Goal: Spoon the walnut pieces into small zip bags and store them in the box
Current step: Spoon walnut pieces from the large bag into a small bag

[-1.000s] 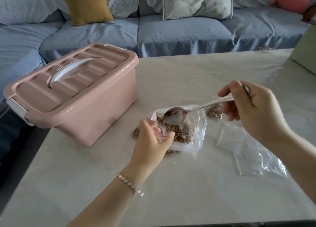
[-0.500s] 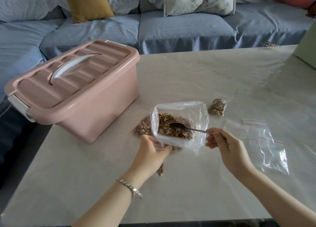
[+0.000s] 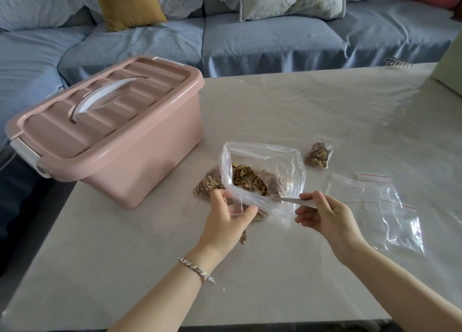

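Note:
A large clear bag (image 3: 262,171) of walnut pieces (image 3: 246,178) stands open at the table's middle. My right hand (image 3: 325,214) pinches the handle of a metal spoon (image 3: 287,200), whose bowl is pushed down into the walnuts inside that bag. My left hand (image 3: 226,218) grips a small zip bag (image 3: 236,210) with a red line at the large bag's near-left edge; a few walnut pieces show under the hand. The pink storage box (image 3: 112,129) sits at the left with its lid closed. One filled small bag (image 3: 318,154) lies right of the large bag, another (image 3: 206,184) left of it.
Several empty zip bags (image 3: 380,199) lie flat to the right of my right hand. The white table (image 3: 125,269) ends close to me and at the left beside the box. A blue sofa (image 3: 250,39) with cushions runs behind the table. A pale green object (image 3: 450,66) stands at the far right.
My right hand dropped from above the large bag to the table's near side, and the spoon went from hovering over the bag's mouth down into the walnuts. The left hand stayed put.

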Tool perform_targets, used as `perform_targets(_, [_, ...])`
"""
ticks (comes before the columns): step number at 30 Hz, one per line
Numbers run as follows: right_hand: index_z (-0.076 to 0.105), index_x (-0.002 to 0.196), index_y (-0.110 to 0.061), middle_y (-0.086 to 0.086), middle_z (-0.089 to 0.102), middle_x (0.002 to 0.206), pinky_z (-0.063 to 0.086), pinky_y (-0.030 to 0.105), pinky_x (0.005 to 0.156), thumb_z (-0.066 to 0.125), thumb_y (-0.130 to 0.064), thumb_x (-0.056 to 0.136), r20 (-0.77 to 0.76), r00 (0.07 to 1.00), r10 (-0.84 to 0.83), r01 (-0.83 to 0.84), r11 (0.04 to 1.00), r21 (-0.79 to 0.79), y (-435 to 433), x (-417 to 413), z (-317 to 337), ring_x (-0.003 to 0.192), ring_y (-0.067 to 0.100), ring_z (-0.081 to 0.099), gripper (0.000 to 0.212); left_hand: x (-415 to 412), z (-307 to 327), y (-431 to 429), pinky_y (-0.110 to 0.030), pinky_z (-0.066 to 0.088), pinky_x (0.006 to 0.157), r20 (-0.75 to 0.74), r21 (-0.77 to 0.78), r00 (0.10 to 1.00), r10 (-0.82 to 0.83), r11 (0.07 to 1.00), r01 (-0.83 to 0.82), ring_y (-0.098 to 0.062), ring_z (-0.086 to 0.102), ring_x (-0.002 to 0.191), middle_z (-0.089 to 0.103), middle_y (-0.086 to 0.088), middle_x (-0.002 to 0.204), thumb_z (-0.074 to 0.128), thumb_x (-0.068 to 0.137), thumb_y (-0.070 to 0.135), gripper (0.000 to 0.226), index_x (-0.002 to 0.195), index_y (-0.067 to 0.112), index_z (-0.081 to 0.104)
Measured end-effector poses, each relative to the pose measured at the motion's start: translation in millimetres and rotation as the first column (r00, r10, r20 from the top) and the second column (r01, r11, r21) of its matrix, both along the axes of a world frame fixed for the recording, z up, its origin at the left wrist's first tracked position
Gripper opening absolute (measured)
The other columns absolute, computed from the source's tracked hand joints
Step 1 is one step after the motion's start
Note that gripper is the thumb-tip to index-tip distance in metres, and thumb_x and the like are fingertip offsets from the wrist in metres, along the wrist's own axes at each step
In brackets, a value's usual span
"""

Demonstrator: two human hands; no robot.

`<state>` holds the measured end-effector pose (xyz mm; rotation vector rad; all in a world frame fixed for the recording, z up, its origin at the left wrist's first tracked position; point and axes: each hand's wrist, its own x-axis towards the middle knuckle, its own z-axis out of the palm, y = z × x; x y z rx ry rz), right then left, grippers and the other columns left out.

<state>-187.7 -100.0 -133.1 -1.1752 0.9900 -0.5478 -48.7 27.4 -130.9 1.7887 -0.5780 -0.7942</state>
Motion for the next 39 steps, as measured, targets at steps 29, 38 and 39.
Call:
perform_targets(29, [0.063, 0.073, -0.005, 0.004, 0.060, 0.045, 0.042, 0.016, 0.037, 0.040, -0.022, 0.096, -0.112, 0.993, 0.032, -0.069, 0.934, -0.351, -43, -2, 130, 0.035, 0.013, 0.051, 0.037, 0, 44, -34, -0.016, 0.039, 0.062, 0.421, 0.172, 0.895, -0.146, 0.982, 0.080, 0.000, 0.055, 0.074, 0.057, 0.016, 0.080, 0.070, 0.076, 0.042, 0.045, 0.102, 0.022, 0.038])
perform_targets(38, [0.063, 0.071, -0.020, -0.005, 0.064, 0.062, 0.047, 0.019, 0.049, 0.040, -0.037, 0.092, -0.326, 0.933, 0.155, -0.359, 0.467, -0.808, 4, 6, 146, 0.047, 0.009, 0.059, 0.035, -2, 43, -32, -0.025, 0.045, 0.069, 0.456, 0.177, 0.876, -0.156, 0.981, 0.082, -0.008, 0.058, 0.078, 0.054, 0.016, 0.078, 0.070, 0.077, 0.040, 0.044, 0.100, 0.019, 0.039])
perform_targets(39, [0.063, 0.072, -0.021, -0.006, 0.063, 0.063, 0.047, 0.020, 0.050, 0.040, -0.040, 0.093, -0.325, 0.935, 0.142, -0.354, 0.428, -0.832, 6, 5, 149, 0.049, 0.008, 0.060, 0.036, -2, 41, -32, -0.028, 0.048, 0.075, 0.447, 0.166, 0.883, -0.145, 0.983, 0.078, -0.011, 0.061, 0.083, 0.056, 0.014, 0.082, 0.070, 0.077, 0.039, 0.044, 0.100, 0.018, 0.039])
